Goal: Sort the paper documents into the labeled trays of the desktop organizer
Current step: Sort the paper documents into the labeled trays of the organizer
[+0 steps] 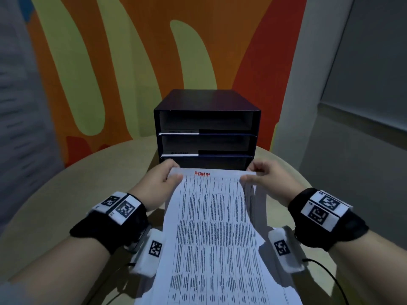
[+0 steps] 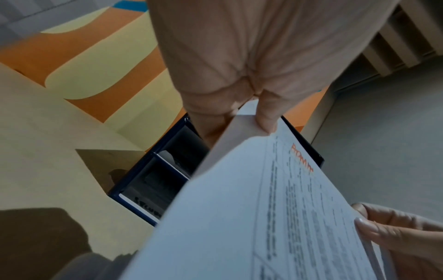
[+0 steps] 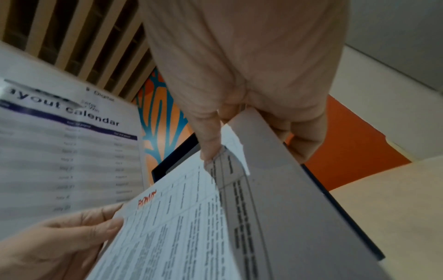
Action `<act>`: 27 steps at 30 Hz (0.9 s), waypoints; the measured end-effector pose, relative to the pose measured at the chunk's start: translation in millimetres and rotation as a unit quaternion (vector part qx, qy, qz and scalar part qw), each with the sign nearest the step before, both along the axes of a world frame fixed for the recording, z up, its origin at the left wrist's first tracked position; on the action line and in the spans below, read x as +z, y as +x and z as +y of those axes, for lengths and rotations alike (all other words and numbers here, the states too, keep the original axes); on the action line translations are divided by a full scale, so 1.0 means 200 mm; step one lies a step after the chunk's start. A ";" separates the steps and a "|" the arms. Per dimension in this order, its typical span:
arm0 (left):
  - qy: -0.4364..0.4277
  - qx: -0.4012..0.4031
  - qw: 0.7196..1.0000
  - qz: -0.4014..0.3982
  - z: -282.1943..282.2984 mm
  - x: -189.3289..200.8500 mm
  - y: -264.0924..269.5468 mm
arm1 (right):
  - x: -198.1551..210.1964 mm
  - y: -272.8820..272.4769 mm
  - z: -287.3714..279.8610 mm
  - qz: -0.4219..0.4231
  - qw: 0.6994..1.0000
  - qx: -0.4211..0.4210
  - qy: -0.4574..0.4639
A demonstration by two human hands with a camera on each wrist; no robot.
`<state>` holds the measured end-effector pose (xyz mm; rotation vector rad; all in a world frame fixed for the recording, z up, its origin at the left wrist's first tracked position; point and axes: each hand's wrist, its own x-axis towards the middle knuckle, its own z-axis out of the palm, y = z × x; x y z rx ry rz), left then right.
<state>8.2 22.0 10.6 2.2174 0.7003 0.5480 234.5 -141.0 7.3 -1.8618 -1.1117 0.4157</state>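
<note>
**Both hands held a printed sheet in front of the organizer**

At the left, the left hand [image 1: 159, 184] pinched the far left corner of the paper [image 1: 211, 227], thumb on top and fingers underneath. The left wrist view showed the same pinch, the thumb [image 2: 264, 115] pressed on the sheet's top edge. A black wrist strap [image 1: 114, 219] with square printed markers wrapped that forearm.

In the middle, the paper ran from the person's lap side up toward the organizer [image 1: 207, 128], its far edge lifted just in front of the lowest tray. It was a white sheet covered in a printed table, with a red handwritten word [image 1: 202, 173] at its far end; the letters were too blurred to read for certain. Behind it the dark organizer stood on the round beige table [image 1: 66, 194], three open trays stacked, the upper two carrying white label strips [image 1: 179, 133] along their front left edges. The label writing could not be made out.

At the right, the right hand [image 1: 272, 180] gripped the far right corner of the paper, its thumb [image 3: 210, 144] curling that corner upward. More sheets lay beneath the top one on this side. A second sheet [image 3: 67, 144], headed with the word "calendar", appeared in the right wrist view.
</note>
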 end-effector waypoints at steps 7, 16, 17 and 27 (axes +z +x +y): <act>-0.033 0.016 0.999 -0.025 0.01 -0.02 0.01 | -0.05 -0.03 0.01 0.171 0.982 0.001 0.079; -0.066 0.079 0.995 0.001 0.07 -0.12 0.08 | -0.11 -0.05 0.12 0.208 0.969 -0.105 0.087; -0.048 0.092 0.994 0.022 0.08 -0.14 0.10 | -0.13 -0.05 0.14 0.210 0.968 -0.117 0.076; -0.043 0.157 0.986 0.021 0.14 -0.17 0.10 | -0.19 -0.04 0.11 0.190 0.971 -0.062 -0.128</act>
